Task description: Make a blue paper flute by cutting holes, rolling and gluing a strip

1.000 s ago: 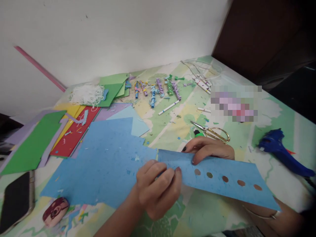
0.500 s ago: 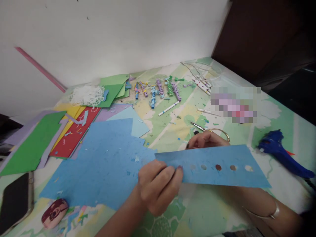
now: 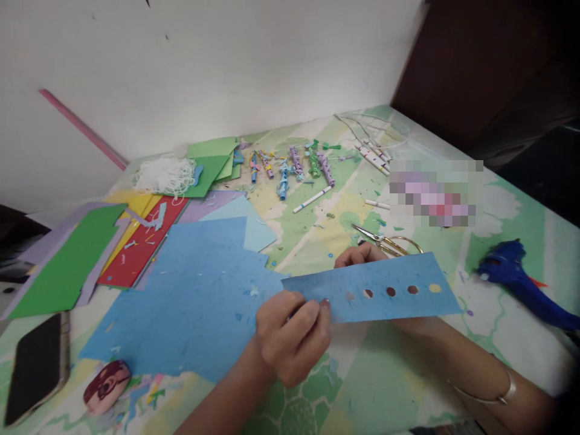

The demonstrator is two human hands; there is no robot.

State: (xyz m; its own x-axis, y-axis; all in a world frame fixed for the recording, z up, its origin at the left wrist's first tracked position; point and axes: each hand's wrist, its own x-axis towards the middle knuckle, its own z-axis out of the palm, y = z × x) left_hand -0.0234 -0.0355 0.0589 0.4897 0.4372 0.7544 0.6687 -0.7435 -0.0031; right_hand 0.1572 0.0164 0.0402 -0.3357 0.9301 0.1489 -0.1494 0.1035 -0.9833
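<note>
Left hand (image 3: pixel 294 338): fingers curled in, thumb on the near face, pinching the left end of a blue strip (image 3: pixel 335 309) and keeping it raised above the desk (image 3: pixel 362 374). Five round holes run in a row along the strip, with brown, dark and yellow tones showing through them. Right hand (image 3: pixel 362 254): bent fingers show above the strip's upper edge, the rest hidden behind it, so I cannot tell whether it grips the paper. A metal bangle (image 3: pixel 511 386) circles that wrist.

Just beyond the right hand lie scissors (image 3: pixel 399 243) with gold handles, blades pointing left. A blue tool (image 3: pixel 502 260) with a small orange-red part sits off to the right.

As for labels: a single white marker (image 3: pixel 313 199) has a blue band, and more white markers (image 3: pixel 374 160) lie in a bunch near the back; any print on them is too small to read. A rounded pink and dark-red object (image 3: pixel 106 383) bears a cartoon-like print. Beside it, the phone (image 3: pixel 36 362) shows a dark face. A pixelated patch (image 3: pixel 432 193) hides whatever is under it.

Large blue paper (image 3: pixel 190 302) spreads left of the strip, with red (image 3: pixel 136 248) and green (image 3: pixel 67 260) sheets farther left, white string (image 3: pixel 163 175) behind, and small decorated paper rolls (image 3: pixel 296 160) near the wall.
</note>
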